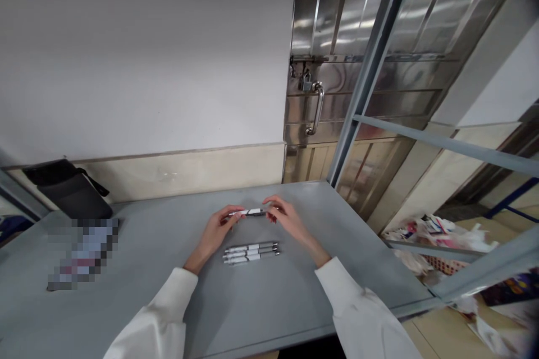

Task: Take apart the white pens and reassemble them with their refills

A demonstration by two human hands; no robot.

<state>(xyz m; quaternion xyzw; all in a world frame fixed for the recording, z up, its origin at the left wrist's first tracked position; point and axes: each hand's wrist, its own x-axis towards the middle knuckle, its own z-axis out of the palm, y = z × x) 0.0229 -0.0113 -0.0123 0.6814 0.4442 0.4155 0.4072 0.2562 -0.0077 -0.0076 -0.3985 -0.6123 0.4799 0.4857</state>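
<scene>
Above the grey tabletop a white and dark pen [253, 212] lies level between my two hands. My left hand [219, 224] is closed, pinching the pen's left end between thumb and fingers. At the right end, my right hand [288, 219] has its thumb and some fingers curled in on the pen, while the index finger is raised; the exact contact there is hard to make out. Closer to me, a small row of similar white pens [250, 253] with silvery tips rests side by side on the table, tips pointing right.
The grey table [252, 314] meets a wall at the back. A black pouch [69, 188] leans at the far left, behind a pixelated flat item [86, 255]. A metal frame post [366, 84] rises at the right corner. Beyond are a padlocked metal door [332, 90] and plastic bags [442, 235].
</scene>
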